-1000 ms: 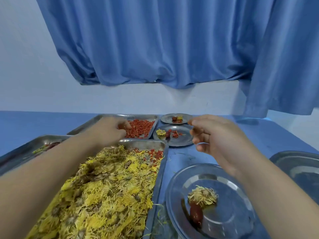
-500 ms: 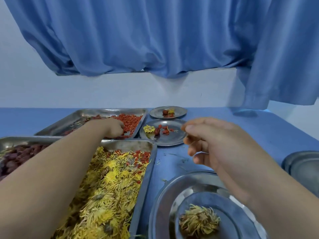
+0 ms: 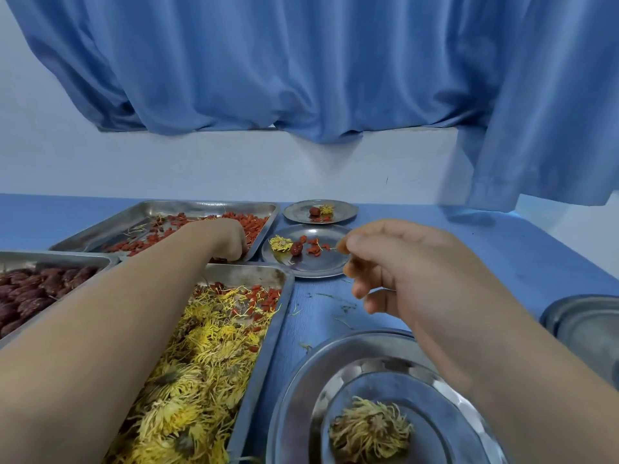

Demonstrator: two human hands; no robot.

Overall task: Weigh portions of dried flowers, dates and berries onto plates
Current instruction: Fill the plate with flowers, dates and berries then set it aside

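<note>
Since the preceding frame, my left hand (image 3: 227, 239) had edged toward the near right corner of the berry tray (image 3: 187, 207), while my right hand (image 3: 412, 272) stayed over the near rim of the middle plate (image 3: 311, 268).

Left hand: knuckles up, fingers bent down into the red berries (image 3: 258, 226); I could not tell whether they had closed on any. Right hand: fingers curled, thumb tip against forefinger; nothing identifiable showed between them.

Middle plate: one dried flower (image 3: 281, 243), one date (image 3: 296, 248) touching it, and a few loose berries beside them. Far plate (image 3: 301, 214), just behind: a date, a flower and a few berries. Near plate (image 3: 301, 396), below my right forearm: a single flower head (image 3: 370, 430).

Flower tray (image 3: 264, 349), under my left forearm: heaped yellow dried flowers (image 3: 201, 346), with stray berries at its far end. Date tray (image 3: 67, 257), at the left edge: dark red dates (image 3: 40, 286). Another steel dish (image 3: 582, 323) sat at the right edge.

All stood on a blue table (image 3: 502, 249) flecked with petal scraps, beneath a blue curtain (image 3: 301, 61) hung against a pale wall.
</note>
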